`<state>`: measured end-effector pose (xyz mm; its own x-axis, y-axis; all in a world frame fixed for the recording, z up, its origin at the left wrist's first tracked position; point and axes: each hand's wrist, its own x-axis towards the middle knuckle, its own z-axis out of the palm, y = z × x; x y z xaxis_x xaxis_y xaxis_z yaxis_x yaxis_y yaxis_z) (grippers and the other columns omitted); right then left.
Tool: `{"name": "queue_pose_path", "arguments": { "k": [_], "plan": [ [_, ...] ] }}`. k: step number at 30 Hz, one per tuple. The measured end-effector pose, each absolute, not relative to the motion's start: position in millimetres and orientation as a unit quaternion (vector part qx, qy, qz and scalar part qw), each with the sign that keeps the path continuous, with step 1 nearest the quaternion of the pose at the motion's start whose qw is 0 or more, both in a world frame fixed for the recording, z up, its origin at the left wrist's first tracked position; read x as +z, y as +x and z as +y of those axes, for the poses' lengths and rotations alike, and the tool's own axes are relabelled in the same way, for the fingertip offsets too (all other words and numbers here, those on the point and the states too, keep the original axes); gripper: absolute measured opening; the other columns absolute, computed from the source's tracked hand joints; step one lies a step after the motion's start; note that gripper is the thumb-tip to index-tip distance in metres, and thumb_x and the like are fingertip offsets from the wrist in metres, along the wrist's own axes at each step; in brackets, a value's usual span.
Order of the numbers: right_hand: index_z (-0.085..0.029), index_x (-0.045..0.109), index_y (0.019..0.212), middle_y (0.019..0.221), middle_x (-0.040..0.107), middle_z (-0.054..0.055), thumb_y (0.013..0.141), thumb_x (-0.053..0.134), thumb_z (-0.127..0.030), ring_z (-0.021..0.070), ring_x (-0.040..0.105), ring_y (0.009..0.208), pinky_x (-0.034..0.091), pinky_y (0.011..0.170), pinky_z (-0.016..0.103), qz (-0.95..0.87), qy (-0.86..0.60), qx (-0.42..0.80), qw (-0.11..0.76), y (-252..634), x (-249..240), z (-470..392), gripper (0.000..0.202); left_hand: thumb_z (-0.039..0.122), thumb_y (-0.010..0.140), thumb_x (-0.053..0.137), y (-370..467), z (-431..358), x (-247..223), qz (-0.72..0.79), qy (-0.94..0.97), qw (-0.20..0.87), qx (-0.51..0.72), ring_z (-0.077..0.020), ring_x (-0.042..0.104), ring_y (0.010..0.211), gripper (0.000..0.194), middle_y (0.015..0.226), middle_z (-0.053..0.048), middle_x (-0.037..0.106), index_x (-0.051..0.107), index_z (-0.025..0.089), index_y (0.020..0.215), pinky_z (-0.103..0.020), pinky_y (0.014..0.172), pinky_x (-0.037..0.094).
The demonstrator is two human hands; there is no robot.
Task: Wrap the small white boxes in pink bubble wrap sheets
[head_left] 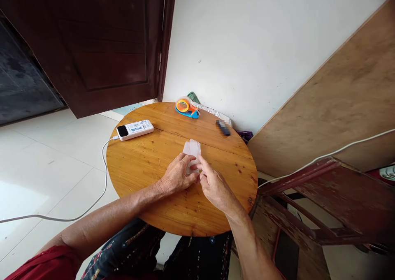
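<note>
A thin white folded tissue (pixel 193 147) lies over the middle of the round wooden table, its far end spread out flat. My left hand (pixel 178 174) curves round its near left side, with thumb and fingers closed on the lower part. From the right, my right hand (pixel 215 185) pinches the near right edge, its index finger pressed along the tissue. The fingers of both hands almost meet and hide the tissue's near end.
On the round table (pixel 135 169), a white device (pixel 135 130) with a cable sits left. A tape dispenser (pixel 187 107) stands at the back, beside a printed paper strip (pixel 212 109). A blurred dark object (pixel 223 128) lies back right. A worn wooden chair (pixel 308 197) stands right.
</note>
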<state>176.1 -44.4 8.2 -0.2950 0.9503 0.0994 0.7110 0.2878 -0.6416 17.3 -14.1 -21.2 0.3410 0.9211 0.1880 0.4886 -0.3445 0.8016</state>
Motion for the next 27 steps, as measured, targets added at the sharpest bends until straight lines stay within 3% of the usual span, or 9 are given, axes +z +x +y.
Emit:
{"name": "queue_pose_path", "arguments": {
  "k": [3, 5, 9, 14, 18, 21, 27],
  "plan": [
    [-0.019, 0.037, 0.146, 0.115, 0.071, 0.01, 0.084, 0.038, -0.009, 0.0132, 0.065, 0.059, 0.055, 0.079, 0.037, -0.748, -0.531, 0.304, 0.258, 179, 11, -37, 0.063, 0.016, 0.074, 0.061, 19, -13, -25, 0.464, 0.756, 0.317, 0.336, -0.0194, 0.059, 0.093, 0.042, 0.108, -0.007, 0.058, 0.059, 0.018, 0.116, -0.032, 0.085, 0.051],
    [-0.018, 0.042, 0.141, 0.113, 0.072, 0.009, 0.086, 0.039, -0.014, 0.0099, 0.061, 0.05, 0.055, 0.071, 0.034, -0.718, -0.521, 0.355, 0.296, 184, 12, -31, 0.056, 0.015, 0.073, 0.061, 19, -12, -28, 0.462, 0.758, 0.311, 0.341, -0.0198, 0.059, 0.093, 0.043, 0.106, -0.007, 0.058, 0.059, 0.017, 0.116, -0.033, 0.085, 0.051],
    [-0.013, 0.052, 0.13, 0.104, 0.072, 0.01, 0.083, 0.051, -0.029, 0.012, 0.062, 0.058, 0.049, 0.053, 0.026, -0.608, -0.575, 0.371, 0.403, 198, 7, -19, 0.049, 0.015, 0.071, 0.062, 19, -12, -32, 0.466, 0.753, 0.313, 0.344, -0.0199, 0.059, 0.093, 0.048, 0.109, -0.007, 0.057, 0.058, 0.016, 0.119, -0.033, 0.085, 0.051],
    [-0.01, 0.052, 0.128, 0.092, 0.069, 0.01, 0.077, 0.063, -0.033, 0.0164, 0.063, 0.063, 0.034, 0.035, 0.021, -0.496, -0.649, 0.435, 0.379, 204, -12, -4, 0.057, 0.015, 0.072, 0.061, 18, -14, -31, 0.463, 0.75, 0.32, 0.347, -0.0188, 0.059, 0.09, 0.047, 0.112, -0.007, 0.055, 0.058, 0.018, 0.119, -0.032, 0.082, 0.052],
    [-0.009, 0.047, 0.131, 0.073, 0.064, 0.002, 0.074, 0.069, -0.035, 0.0151, 0.058, 0.057, 0.032, 0.033, 0.021, -0.468, -0.636, 0.482, 0.381, 193, -19, 10, 0.066, 0.015, 0.071, 0.061, 17, -13, -32, 0.445, 0.756, 0.32, 0.359, -0.0187, 0.058, 0.089, 0.049, 0.111, -0.007, 0.055, 0.057, 0.018, 0.12, -0.033, 0.084, 0.053],
    [-0.014, 0.055, 0.12, 0.062, 0.059, -0.004, 0.067, 0.074, -0.035, 0.011, 0.049, 0.047, 0.027, 0.034, 0.019, -0.457, -0.624, 0.499, 0.391, 186, -20, 21, 0.06, 0.014, 0.07, 0.062, 17, -12, -35, 0.433, 0.76, 0.315, 0.368, -0.0185, 0.058, 0.089, 0.051, 0.11, -0.006, 0.054, 0.057, 0.02, 0.121, -0.034, 0.086, 0.053],
    [-0.018, 0.063, 0.083, 0.072, 0.07, 0.001, 0.053, 0.081, -0.033, 0.016, 0.061, 0.062, 0.045, 0.055, 0.025, -0.466, -0.561, 0.532, 0.431, 180, -27, 34, 0.038, 0.011, 0.071, 0.059, 15, -15, -33, 0.409, 0.778, 0.302, 0.368, -0.0175, 0.061, 0.092, 0.061, 0.141, -0.009, 0.04, 0.053, 0.025, 0.13, -0.036, 0.086, 0.055]
  ]
}}
